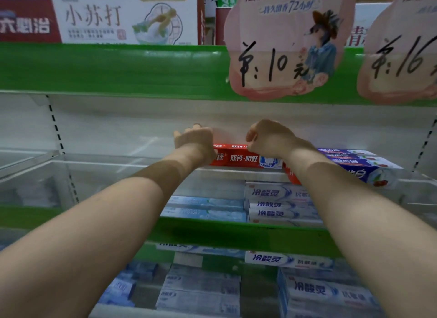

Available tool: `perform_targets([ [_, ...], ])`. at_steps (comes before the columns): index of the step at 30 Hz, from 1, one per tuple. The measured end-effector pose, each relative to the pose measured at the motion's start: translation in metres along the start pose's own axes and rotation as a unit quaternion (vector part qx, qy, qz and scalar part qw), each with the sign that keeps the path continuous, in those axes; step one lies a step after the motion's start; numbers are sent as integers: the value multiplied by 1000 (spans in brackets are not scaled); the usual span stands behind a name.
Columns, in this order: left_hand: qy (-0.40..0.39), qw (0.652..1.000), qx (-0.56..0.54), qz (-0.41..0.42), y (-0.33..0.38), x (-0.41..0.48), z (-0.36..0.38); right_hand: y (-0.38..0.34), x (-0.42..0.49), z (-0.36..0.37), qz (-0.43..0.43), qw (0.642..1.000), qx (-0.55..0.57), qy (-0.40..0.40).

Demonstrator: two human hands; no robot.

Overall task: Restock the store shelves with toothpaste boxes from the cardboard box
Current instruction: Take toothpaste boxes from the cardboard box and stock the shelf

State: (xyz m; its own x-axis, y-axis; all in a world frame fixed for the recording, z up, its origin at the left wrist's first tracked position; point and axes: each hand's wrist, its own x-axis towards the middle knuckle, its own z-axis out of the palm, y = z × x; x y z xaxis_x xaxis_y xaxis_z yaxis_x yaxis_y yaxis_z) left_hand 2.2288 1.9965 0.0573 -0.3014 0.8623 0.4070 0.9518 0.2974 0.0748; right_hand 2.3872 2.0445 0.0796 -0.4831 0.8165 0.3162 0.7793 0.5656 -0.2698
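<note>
Toothpaste box (243, 160), red oblong cardboard, lengthwise along front edge of white shelf (123, 149): right hand (269, 137) grip pinches it; left hand (194, 139) grip indiscernible.

bare left hand (194, 137) and bare right hand (268, 137), on long, slender, uncovered forearms (142, 199).

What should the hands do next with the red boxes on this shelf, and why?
Probably nudge the red toothpaste boxes squarely back a little. The left hand and right hand sit on the stack's two ends. The stack already rests on the shelf near its front edge, beside the purple-and-white boxes, and bare shelf shows behind it.
</note>
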Motion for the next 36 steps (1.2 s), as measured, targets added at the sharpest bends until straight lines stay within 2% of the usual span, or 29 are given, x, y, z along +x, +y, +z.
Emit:
perform_targets([
  [2,-2,983,-176,-53,4,-7,-9,-15,-6,0,-14,995,96,8],
  [3,8,949,-302,-87,6,-10,-16,-24,-10,1,-13,989,148,20],
  [5,49,850,-503,-150,10,-22,-29,-43,-21,3,-2,965,258,48],
  [7,86,763,-610,-194,10,-35,-35,-62,-36,5,10,932,358,62],
  [9,109,705,-668,-209,9,-59,-43,-79,-55,6,8,891,449,63],
  [11,136,669,-696,-224,4,-86,-47,-95,-75,7,-2,851,523,51],
  [16,193,584,-742,-267,-25,-142,-51,-134,-111,18,-31,804,594,23],
  [21,257,551,-730,-313,-64,-185,-54,-176,-144,48,-51,763,642,-49],
  [23,279,536,-726,-328,-78,-205,-52,-192,-157,64,-53,759,644,-80],
  [26,298,537,-706,-354,-98,-236,-47,-214,-178,88,-59,755,643,-114],
  [30,327,536,-669,-398,-140,-289,-48,-258,-218,113,-61,729,659,-174],
  [36,368,538,-608,-452,-205,-386,-70,-335,-289,131,-92,722,640,-244],
])
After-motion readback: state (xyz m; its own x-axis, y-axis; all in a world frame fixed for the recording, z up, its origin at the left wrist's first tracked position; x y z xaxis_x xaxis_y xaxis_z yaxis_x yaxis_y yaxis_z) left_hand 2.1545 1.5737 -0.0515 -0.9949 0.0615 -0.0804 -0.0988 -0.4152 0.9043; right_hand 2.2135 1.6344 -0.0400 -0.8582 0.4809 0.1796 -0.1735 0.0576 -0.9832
